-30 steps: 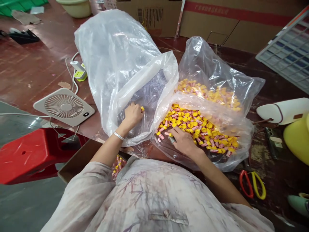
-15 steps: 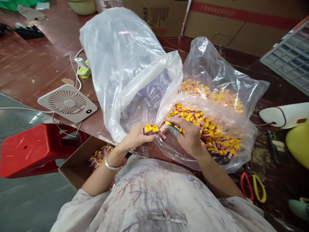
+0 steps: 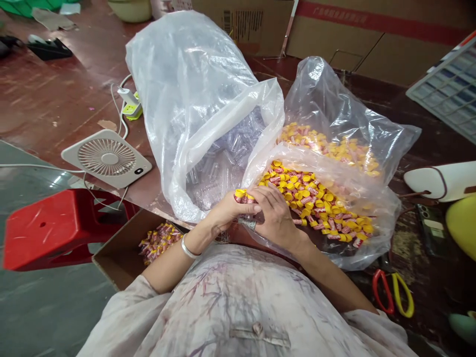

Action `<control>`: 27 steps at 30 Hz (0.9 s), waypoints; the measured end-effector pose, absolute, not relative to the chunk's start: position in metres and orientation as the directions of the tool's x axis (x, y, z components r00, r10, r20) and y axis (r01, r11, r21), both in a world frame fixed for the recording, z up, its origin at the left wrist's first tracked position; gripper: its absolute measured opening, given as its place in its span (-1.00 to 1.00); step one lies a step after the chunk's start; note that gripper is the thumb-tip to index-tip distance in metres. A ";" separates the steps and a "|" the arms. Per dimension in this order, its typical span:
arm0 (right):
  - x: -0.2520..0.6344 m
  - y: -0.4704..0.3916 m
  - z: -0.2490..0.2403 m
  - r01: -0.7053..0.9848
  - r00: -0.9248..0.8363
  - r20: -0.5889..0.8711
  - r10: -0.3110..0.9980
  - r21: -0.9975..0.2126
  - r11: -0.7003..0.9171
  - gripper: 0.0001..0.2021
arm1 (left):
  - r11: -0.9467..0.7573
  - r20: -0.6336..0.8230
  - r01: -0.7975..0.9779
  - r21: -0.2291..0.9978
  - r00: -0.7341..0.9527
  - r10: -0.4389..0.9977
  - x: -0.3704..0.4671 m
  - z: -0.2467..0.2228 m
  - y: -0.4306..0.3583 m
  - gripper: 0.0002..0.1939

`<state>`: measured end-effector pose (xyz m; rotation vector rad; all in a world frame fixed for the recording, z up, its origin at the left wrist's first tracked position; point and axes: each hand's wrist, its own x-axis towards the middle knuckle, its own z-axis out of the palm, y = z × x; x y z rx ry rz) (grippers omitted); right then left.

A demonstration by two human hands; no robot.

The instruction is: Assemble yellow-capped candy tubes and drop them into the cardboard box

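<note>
Right at the front of your clear bag (image 3: 320, 94), your hands meet. Your left hand (image 3: 226, 212) pinches a few pieces (image 3: 244, 197), their yellow caps up and pink-patterned sides showing below. Your right hand (image 3: 277, 215) is bent over beside them, its fingers curled against the left thumb and the held pieces; whether it grips one itself, you can't tell from this view. A grey band (image 3: 247, 223) wraps one of its fingers, and a bracelet (image 3: 189, 248) circles your left wrist.

Just beyond your right hand, a pile (image 3: 316, 198) of the same capped pieces spreads in the clear bag's open mouth, with more seen through the plastic behind. Ahead of your left hand, the white bag (image 3: 186, 64) lies with its mouth toward you, showing clear tubes (image 3: 219, 166) inside.

Below the table (image 3: 55, 111) edge on your left, a box (image 3: 119, 250) holds a heap (image 3: 159, 242) of similar pieces, beside a red stool (image 3: 40, 228). The fan (image 3: 107, 158) sits left of the white bag, near a power strip (image 3: 133, 109). Off to your right are scissors (image 3: 383, 292) with red and yellow handles and a phone (image 3: 431, 228). Cartons (image 3: 241, 27) stand behind the bags.
</note>
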<state>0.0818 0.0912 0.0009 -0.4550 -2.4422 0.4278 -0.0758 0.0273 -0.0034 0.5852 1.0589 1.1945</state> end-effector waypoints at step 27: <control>0.084 0.105 -0.021 -0.072 -0.437 -0.025 0.899 -0.995 -0.063 -0.66 | -0.170 0.219 0.159 0.972 -0.376 0.900 -0.119 0.000 0.013 -0.61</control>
